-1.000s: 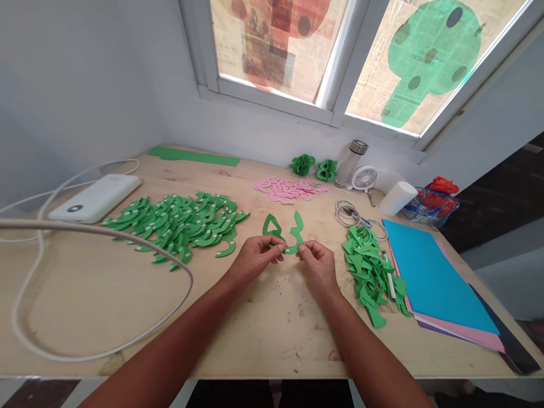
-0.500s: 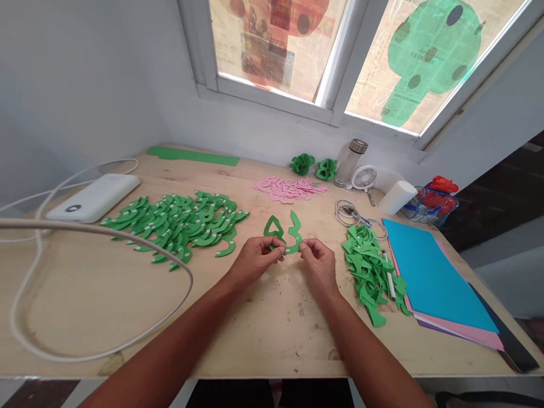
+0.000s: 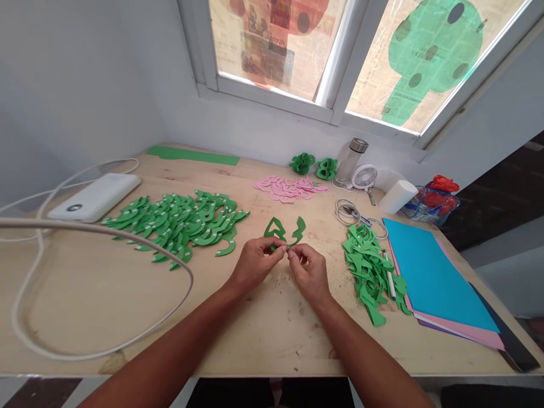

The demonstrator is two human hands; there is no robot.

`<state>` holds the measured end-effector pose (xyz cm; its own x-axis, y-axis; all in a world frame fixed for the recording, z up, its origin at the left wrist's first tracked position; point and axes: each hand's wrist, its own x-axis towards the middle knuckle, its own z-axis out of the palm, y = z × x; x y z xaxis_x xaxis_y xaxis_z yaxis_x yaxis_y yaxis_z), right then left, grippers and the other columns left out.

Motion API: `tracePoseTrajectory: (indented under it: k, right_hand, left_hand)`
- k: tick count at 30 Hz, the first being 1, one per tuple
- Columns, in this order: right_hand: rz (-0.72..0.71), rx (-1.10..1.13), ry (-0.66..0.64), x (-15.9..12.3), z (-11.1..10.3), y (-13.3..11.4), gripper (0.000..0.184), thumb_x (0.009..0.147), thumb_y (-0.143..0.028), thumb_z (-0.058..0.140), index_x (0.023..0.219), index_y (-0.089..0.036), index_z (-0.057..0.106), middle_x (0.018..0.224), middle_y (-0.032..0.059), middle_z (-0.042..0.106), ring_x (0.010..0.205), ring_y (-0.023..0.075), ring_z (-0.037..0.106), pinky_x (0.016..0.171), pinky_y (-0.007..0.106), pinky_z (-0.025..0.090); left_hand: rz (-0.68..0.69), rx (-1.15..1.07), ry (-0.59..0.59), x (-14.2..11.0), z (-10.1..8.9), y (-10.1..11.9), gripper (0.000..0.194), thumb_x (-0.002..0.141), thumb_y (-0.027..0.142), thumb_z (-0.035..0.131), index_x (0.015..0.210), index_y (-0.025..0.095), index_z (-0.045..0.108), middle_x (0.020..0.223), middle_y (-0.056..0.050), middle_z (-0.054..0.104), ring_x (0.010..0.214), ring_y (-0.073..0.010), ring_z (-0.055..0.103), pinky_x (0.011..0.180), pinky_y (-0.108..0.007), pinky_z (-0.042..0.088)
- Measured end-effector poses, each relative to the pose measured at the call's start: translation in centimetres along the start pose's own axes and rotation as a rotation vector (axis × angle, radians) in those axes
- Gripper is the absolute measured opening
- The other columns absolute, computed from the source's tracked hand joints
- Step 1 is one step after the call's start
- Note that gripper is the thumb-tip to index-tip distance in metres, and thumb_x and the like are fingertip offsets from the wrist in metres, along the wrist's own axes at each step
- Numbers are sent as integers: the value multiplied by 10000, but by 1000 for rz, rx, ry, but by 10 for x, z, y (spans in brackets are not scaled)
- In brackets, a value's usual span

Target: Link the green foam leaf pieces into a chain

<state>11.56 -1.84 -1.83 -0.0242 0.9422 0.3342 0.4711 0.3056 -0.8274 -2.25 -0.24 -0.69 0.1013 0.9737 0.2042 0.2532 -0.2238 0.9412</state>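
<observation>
Firstly, at the far left a white power bank [image 3: 96, 198] lies on the wooden table [image 3: 272, 334], a white cable [image 3: 17, 306] looping in front of it. Next comes a heap of green curved pieces [image 3: 178, 226] with small white patches. The left hand [image 3: 257, 263] has thumb and forefinger pinched on green cut-out paper [image 3: 299, 228], which sits between the hands near the table's centre, its scalloped parts rising beyond the fingertips; whether these form one piece cannot be determined. Behind lies a pile of pink pieces [image 3: 284, 190]. The right hand [image 3: 309, 269] pinches the same paper, its fingertips just beside the left's. Further right, green scraps [image 3: 365, 266] lie heaped, a white pen [image 3: 390, 283] among them, beside a blue sheet [image 3: 437, 272] stacked over pink ones.
</observation>
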Motion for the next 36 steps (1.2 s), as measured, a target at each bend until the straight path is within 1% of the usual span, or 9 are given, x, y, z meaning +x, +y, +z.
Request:
tracePoseTrajectory:
  k: [7,12,18,24,30,32,36]
  right_hand:
    - [92,25,0,0,0,1,180,761,-282,504,677,-173,619,597,-2,581,537,119,472,522,233,359]
    - [132,54,14,1,2,4,197,746,-307,515,654,-168,619,546,-15,556,489,107,446,487,223,348]
    - [175,60,27,1,4,6,173,717,-294,515,622,-173,594,510,-29,511,468,103,415,466,220,329]
    - [177,55,25,1,5,6,151,708,-278,508,635,-171,585,528,-31,497,485,104,418,480,219,331]
    - [168,41,28,1,2,5,157,723,-272,504,628,-174,581,529,-30,507,487,109,436,488,224,335]
    - [148,19,26,1,2,5,156,732,-266,501,646,-172,591,551,-23,523,510,114,446,505,226,342]
    - [117,-8,5,0,2,5,169,752,-257,487,655,-172,596,574,-16,538,534,116,455,526,226,346]
  left_hand:
    - [2,91,19,-2,0,2,159,699,276,588,684,172,708,693,-17,708,642,-167,616,597,-248,460]
    - [54,117,10,-2,1,-2,148,694,249,589,717,194,725,743,-7,726,686,-173,640,663,-260,479]
    - [98,190,19,-3,3,0,157,696,215,582,725,206,736,739,-17,728,661,-172,641,661,-265,477]
    - [73,185,12,-3,2,1,164,704,202,579,743,200,738,746,-11,730,679,-172,650,661,-256,471]
    - [66,117,-59,-1,0,-1,171,725,230,583,787,201,739,775,-13,732,706,-171,652,655,-244,471]
    - [62,123,-50,-1,1,0,170,725,233,581,782,196,738,763,-16,731,693,-171,649,643,-245,467]
    - [60,162,9,-2,2,3,159,712,224,573,719,182,726,714,-20,723,660,-167,640,618,-243,458]
